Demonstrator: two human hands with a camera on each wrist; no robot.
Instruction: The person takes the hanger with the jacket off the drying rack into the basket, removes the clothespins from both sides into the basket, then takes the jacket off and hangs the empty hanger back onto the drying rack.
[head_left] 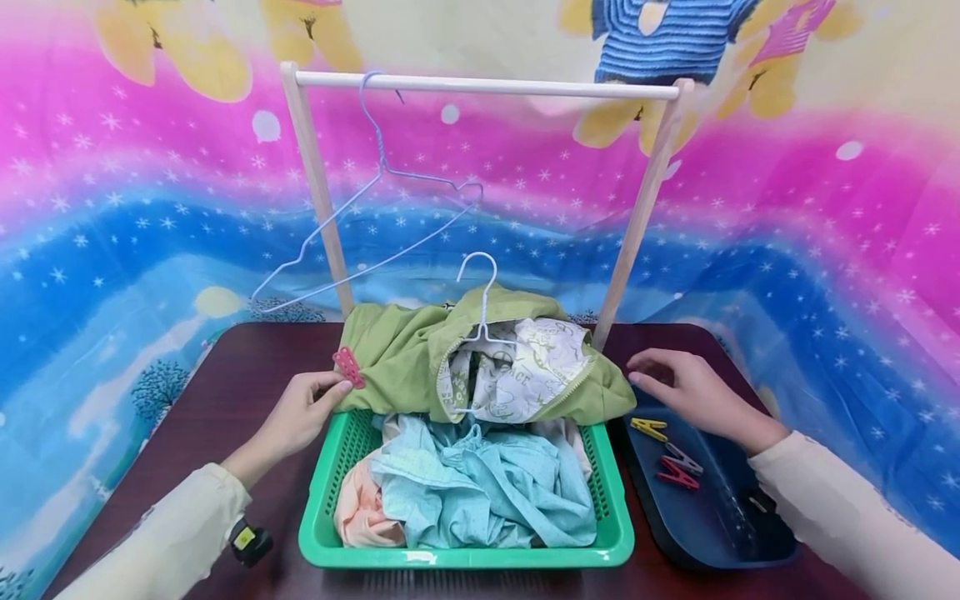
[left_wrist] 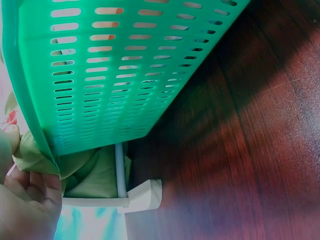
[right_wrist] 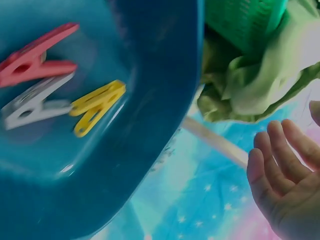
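A green zip jacket with a patterned white lining lies across the back of a green basket. A white hanger stands up out of its neck opening. On the jacket's left end sits a red clothespin. Right beside that clothespin, my left hand pinches the edge of the green cloth between thumb and fingers; the left wrist view shows the cloth in its grip too. My right hand hovers just off the jacket's right end, its fingers loosely bent and holding nothing.
Pale blue and peach clothes fill the basket. To the right, a dark blue tray holds yellow, grey and red clothespins. A wooden rack rises behind, with a bare lilac hanger on its bar.
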